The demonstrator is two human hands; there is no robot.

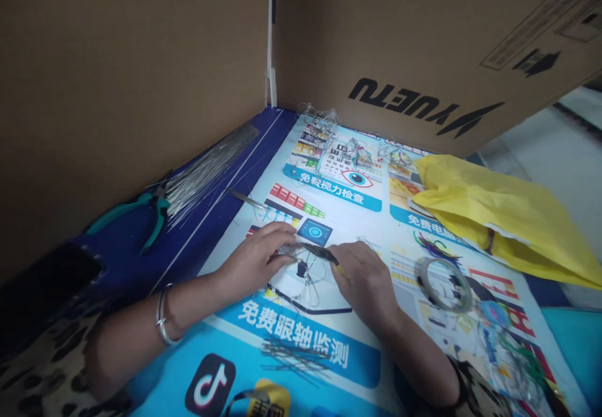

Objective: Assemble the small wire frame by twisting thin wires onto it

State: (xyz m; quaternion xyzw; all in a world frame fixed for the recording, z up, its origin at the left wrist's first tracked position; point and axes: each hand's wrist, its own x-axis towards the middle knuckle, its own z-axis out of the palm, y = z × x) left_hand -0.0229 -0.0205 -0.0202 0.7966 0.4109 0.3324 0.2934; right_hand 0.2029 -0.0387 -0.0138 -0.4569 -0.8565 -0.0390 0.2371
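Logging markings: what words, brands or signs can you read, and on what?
"YUETU", upside down, on the cardboard wall.
"免费视力检查" on the printed sheet.
"免费眼轴监测", same sheet.
"免费电…", same sheet; remainder unclear.
Musical-note logo, same sheet.
Eye-chart "E" signs, same sheet.
Too blurred: small cardboard print, sheet's red lettering, yellow logo.

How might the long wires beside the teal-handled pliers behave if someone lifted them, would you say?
The wires would likely splay apart, since they lie loosely fanned. Looking thin yet straight, they are probably springy rather than floppy.
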